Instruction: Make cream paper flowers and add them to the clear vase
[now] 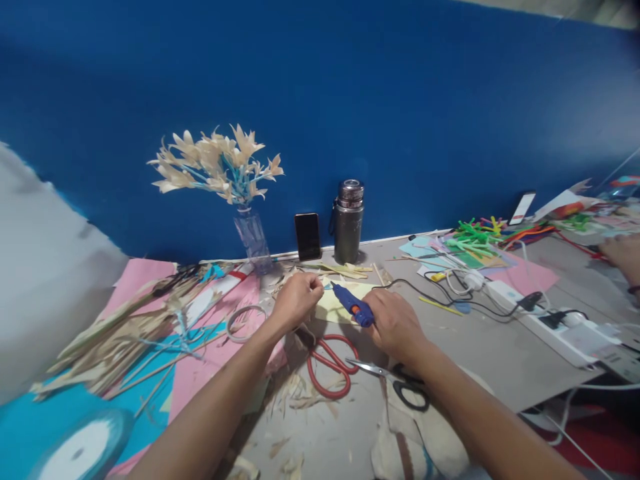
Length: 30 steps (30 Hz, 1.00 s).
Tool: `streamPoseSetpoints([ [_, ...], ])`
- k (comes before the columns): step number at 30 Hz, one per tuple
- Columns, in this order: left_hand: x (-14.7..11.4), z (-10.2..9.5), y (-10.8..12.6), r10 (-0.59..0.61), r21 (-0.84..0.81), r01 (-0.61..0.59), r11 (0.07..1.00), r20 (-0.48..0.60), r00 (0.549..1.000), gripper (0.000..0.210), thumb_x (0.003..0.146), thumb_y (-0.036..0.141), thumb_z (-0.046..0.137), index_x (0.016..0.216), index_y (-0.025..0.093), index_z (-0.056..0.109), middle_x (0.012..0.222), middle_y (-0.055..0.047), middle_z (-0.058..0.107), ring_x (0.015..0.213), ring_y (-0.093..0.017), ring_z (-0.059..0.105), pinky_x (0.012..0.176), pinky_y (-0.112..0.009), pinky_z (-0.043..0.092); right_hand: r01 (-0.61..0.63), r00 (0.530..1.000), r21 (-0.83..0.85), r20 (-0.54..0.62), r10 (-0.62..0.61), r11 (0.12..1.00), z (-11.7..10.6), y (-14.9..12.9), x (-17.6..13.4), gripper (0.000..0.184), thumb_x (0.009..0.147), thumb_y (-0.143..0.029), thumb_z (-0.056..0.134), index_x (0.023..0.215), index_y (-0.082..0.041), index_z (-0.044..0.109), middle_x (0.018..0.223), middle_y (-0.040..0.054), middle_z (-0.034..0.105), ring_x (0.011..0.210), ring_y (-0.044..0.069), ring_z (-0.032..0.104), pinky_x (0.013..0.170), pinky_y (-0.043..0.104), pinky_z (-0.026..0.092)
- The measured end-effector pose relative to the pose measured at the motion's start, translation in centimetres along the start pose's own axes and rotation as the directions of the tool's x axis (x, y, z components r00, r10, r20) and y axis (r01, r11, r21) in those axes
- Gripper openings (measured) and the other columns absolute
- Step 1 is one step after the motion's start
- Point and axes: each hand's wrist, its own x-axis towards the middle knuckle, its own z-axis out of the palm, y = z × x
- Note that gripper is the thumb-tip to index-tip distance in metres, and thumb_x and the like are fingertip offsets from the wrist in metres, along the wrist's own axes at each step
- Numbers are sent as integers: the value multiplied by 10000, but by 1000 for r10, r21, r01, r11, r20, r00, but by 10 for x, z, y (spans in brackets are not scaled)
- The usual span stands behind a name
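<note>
Blue glue gun (353, 305) gripped in the right hand (397, 325), nozzle near the left hand (299, 298), its fingers pinched, contents unclear. Red-handled scissors (347, 387) lie nearer the wearer; beyond the hands stand phone (307, 237) and flask (349, 232).

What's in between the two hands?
The head view shows a blue glue gun there, gripped by the right hand, with its nozzle toward the left hand. Yellow paper lies below it on the table.
</note>
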Motion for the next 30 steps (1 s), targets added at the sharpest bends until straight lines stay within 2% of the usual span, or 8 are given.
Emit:
streamPoseSetpoints([
  [3,3,-4,-3,2,-37,0,999,72,997,136,745,237,562,642,176,627,504,6,612,507,-155,590,508,-237,359,-12,1000,13,-3,12,1000,-4,4,0,166,908,-322,536,888,-168,593,858,73,616,780,218,514,704,327,298],
  [8,4,-21,-5,3,-196,67,978,339,941,111,706,216,615,627,152,657,578,-19,666,517,-145,626,505,-230,384,-151,988,13,-30,152,988,-8,25,3,260,948,-414,504,926,-172,599,897,92,634,806,232,539,694,318,328],
  [12,4,-34,-6,6,-227,113,967,466,885,126,707,238,644,643,143,695,613,-41,697,550,-150,649,494,-224,367,-107,982,-50,153,113,993,-7,39,3,173,905,-314,577,948,-151,613,924,102,645,848,240,554,717,312,345],
  [16,4,-42,-10,0,-250,149,957,512,859,123,702,256,671,652,149,704,640,-51,718,565,-154,657,494,-221,367,-46,949,-62,310,63,997,-9,46,1,169,826,-245,663,953,-139,624,974,110,655,919,246,564,766,304,356],
  [22,5,-49,-13,69,-248,74,966,521,851,151,714,308,681,668,164,696,633,-42,715,591,-153,640,531,-225,394,-84,922,65,385,53,994,-16,45,-2,301,723,-388,791,886,-171,663,926,67,642,882,216,568,726,272,368],
  [25,6,-51,-13,122,-282,45,958,550,826,180,729,348,676,692,173,696,700,-51,734,635,-157,639,565,-232,417,-93,910,219,415,-7,971,-26,50,-3,336,738,-364,775,1017,-204,680,1045,62,656,932,204,588,749,258,392],
  [28,7,-52,-15,151,-243,-11,970,566,810,190,742,354,661,679,178,698,694,-43,725,629,-150,618,574,-229,410,-240,937,215,307,168,947,-44,68,1,217,873,-326,609,1039,-209,687,1065,61,686,902,186,611,751,260,402],
  [30,8,-54,-18,168,-229,-44,972,559,812,196,750,360,653,675,185,696,673,-34,716,623,-149,610,578,-229,408,-377,908,84,233,349,922,-59,84,5,222,912,-322,522,928,-195,702,930,59,715,807,184,613,693,263,385],
])
